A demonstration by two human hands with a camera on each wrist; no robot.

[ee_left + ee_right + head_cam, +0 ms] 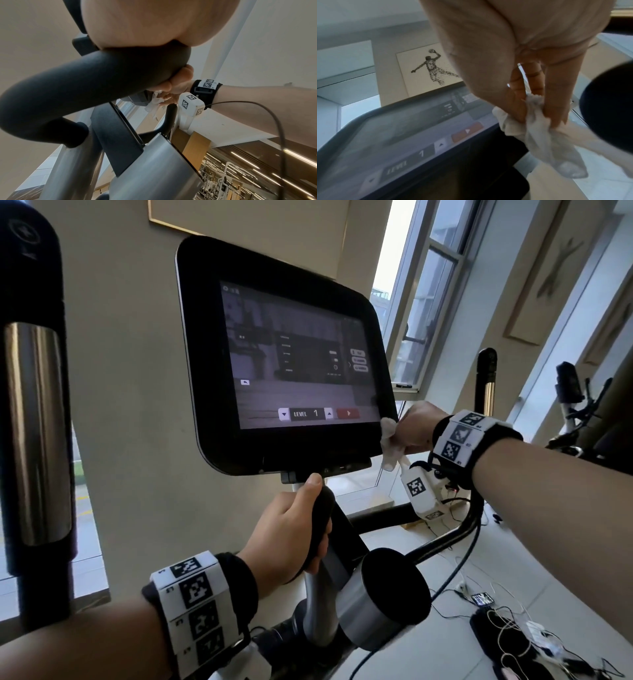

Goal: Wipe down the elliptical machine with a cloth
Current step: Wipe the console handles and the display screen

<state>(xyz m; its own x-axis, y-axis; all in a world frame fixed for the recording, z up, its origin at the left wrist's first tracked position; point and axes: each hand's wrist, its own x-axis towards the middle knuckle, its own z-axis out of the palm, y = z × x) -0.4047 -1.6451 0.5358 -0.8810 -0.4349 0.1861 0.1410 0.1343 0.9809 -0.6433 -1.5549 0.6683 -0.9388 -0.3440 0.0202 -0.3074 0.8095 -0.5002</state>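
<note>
Left hand (291, 532) low at 6 o'clock, fingers wrapped, thumb pointing up. Right hand (416, 428) raised at 3 o'clock, fingers pinched closed, forearm extended.

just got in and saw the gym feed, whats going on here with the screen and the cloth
A person is wiping down an elliptical machine. The right hand holds a bunched white cloth against the lower right edge of the console screen, which is lit and reads LEVEL 1. The left hand grips a black handlebar just below the console, apparently for support.
</note>
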